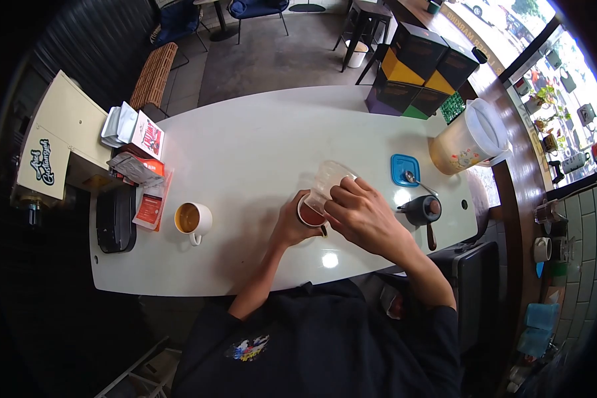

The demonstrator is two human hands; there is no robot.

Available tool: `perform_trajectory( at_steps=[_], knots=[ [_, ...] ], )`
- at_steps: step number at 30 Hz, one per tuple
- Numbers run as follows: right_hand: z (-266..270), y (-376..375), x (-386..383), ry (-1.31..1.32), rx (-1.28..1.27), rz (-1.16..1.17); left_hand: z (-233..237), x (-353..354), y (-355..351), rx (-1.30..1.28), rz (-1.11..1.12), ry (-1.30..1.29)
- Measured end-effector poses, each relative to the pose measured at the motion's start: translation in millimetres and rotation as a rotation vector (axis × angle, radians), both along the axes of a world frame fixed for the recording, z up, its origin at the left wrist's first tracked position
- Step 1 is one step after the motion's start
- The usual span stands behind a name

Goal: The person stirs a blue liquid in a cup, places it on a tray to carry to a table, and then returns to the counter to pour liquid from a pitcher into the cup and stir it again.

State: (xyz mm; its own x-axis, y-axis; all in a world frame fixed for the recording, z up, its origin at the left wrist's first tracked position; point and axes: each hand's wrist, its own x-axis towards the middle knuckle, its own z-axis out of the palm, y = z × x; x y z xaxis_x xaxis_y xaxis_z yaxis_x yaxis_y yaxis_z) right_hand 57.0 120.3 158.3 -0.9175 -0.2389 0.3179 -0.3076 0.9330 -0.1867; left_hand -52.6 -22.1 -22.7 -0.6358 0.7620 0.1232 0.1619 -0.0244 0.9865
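My left hand is wrapped around a mug with a reddish-brown drink in it, near the middle of the table. Above the mug's rim, my right hand grips a clear plastic container, tilted with one edge over the drink. What is inside the container cannot be made out. To the left stands a white mug with a brown drink. Right of my right hand are a blue square lid, a metal spoon resting on it, and a small dark pot with a brown handle.
A large translucent pitcher stands at the right, with stacked dark boxes behind. At the left are a cream dispenser, packets and a black case. A dark chair touches the right front area.
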Motion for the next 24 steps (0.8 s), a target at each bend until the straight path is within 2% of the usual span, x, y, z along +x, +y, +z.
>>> perform_trajectory(
  at_steps=[10,15,24],
  knots=[
    [-13.0,-2.0,8.1,0.03,0.037,0.099,-12.8,-1.7,0.5,0.027,0.007,0.043],
    [-19.7,-4.2,13.0,0.043,0.156,0.179,-25.4,-3.8,1.5,0.05,-0.019,0.017],
    [-29.6,-2.5,21.8,0.132,0.041,0.125,-25.2,-1.9,-1.0,0.058,-0.002,-0.009]
  ],
)
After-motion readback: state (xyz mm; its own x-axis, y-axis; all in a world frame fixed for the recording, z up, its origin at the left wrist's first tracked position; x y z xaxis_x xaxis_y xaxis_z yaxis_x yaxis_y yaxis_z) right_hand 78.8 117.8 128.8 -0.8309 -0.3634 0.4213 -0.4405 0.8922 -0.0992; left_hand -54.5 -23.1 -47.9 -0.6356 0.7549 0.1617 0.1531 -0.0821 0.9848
